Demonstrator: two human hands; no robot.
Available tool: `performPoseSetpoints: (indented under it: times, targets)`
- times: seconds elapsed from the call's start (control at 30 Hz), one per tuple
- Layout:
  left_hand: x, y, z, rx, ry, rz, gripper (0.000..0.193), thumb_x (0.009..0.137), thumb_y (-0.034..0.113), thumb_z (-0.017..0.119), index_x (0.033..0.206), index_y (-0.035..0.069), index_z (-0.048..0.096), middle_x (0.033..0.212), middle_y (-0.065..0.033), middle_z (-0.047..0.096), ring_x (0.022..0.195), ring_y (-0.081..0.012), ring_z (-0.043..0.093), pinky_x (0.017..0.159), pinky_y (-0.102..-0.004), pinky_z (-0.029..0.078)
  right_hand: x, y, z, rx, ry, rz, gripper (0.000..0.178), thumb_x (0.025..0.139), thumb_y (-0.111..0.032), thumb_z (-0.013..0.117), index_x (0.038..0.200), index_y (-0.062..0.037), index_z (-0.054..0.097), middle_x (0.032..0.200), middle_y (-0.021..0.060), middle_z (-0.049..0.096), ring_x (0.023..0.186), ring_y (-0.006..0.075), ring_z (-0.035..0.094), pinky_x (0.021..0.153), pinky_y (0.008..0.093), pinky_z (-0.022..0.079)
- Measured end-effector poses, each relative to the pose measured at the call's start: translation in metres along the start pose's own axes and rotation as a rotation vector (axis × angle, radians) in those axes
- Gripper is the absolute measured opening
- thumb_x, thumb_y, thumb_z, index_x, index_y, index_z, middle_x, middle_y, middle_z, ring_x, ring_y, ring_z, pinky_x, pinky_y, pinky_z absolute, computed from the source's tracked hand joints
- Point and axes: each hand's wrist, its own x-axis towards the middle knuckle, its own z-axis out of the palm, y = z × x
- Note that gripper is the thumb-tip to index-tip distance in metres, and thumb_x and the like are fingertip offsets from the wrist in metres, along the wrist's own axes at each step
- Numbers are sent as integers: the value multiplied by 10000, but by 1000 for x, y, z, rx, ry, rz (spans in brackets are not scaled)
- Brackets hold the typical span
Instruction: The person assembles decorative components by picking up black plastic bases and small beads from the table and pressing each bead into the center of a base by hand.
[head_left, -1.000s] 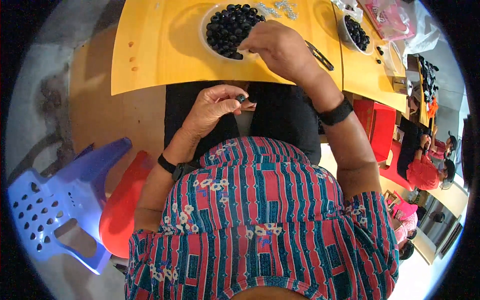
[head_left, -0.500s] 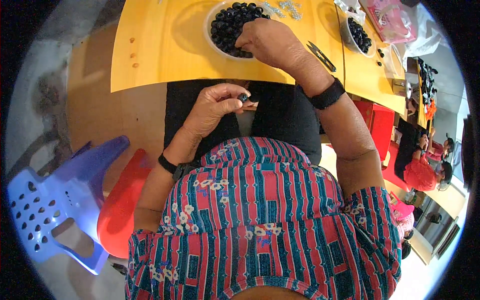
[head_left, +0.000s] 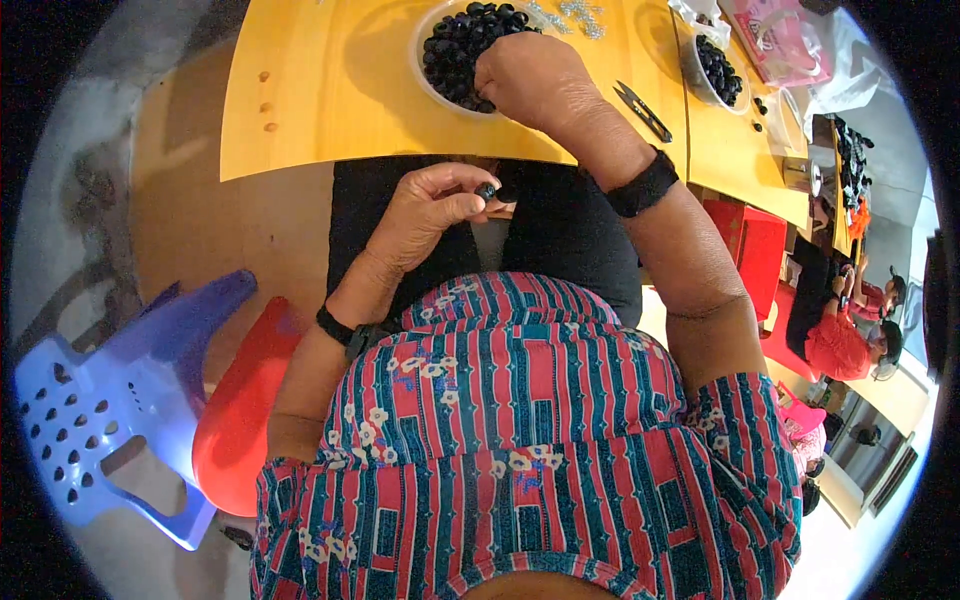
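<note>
My left hand is over my lap, just below the table edge, its thumb and fingers pinching a small, round black bead-like piece. A second dark piece seems to sit by the fingertips, too small to make out. On the table, a clear round bowl is heaped with shiny black bead-like pieces. Over the bowl's right side bends my right hand, fingers curled down among the pieces. Its fingertips are hidden, so what they grip cannot be seen.
Black thread snips lie right of the bowl, small clear bits behind it. Farther right are another bowl of black pieces and a pink package. A blue plastic chair and a red stool stand left; people sit far right.
My right hand has shifted slightly within the bowl, its wrist moving a little left. My left hand keeps its pinch on the black piece in nearly the same place.
</note>
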Motion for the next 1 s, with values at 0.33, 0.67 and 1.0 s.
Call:
performPoseSetpoints:
  times: [0.33,0.67,1.0]
  targets:
    - [4,3,-5,-35,3,10,215,800,63,630,999,-14,606,898,-77,631,816,-144,607,729,-257,494,6,-11,-13,-97,-29,-19,148,727,-148,551,752,-91,685,760,137,651,742,312,641,670,404,520]
    - [5,1,-6,-72,5,21,210,800,48,632,995,-22,603,886,-90,626,795,-160,612,762,-285,507,9,-17,-11,-58,-47,64,164,713,-169,619,791,-35,675,790,160,652,778,306,645,686,399,524]
    - [8,2,-8,-138,-10,12,219,820,53,612,1010,-50,582,888,-103,614,821,-221,636,806,-371,532,14,-18,-13,30,-124,123,191,697,-164,594,814,-34,671,846,165,650,827,312,634,736,409,513]
